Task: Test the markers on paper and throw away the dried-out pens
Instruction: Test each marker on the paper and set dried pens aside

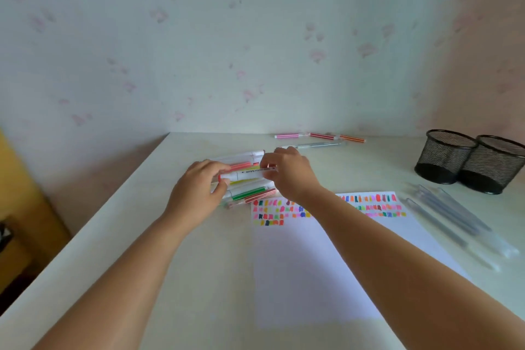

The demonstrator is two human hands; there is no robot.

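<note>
I hold a white marker (244, 175) between both hands, just above the pile of markers (251, 193) at the far left of the paper (321, 258). Its long axis runs almost straight left to right across my view, with the right end a touch higher. The left end shows a red tip or cap; I cannot tell which. The print on the barrel is too blurred to read.

My left hand (199, 187) has its fingers and thumb curled round the left end. My right hand (289, 173) pinches the right end with fingertips bent in, and it hides where the marker stops on that side.

The pile lies on the table (159, 270) under my hands. I can make out a green marker, a red striped one and some white barrels, all lying about parallel to the one I hold. My hands cover much of the pile, so I cannot count it.

The top strip of the paper carries rows of short colour swatches, and my right forearm crosses them and hides the middle.

Three thin striped markers (321, 136) lie end to end by the wall, with a clear pen (315, 145) just in front. To the right, several clear pens (457, 221) lie side by side, slanting towards me. Two black mesh pen cups (468, 159) stand touching; the right one is cut off by the frame edge.
</note>
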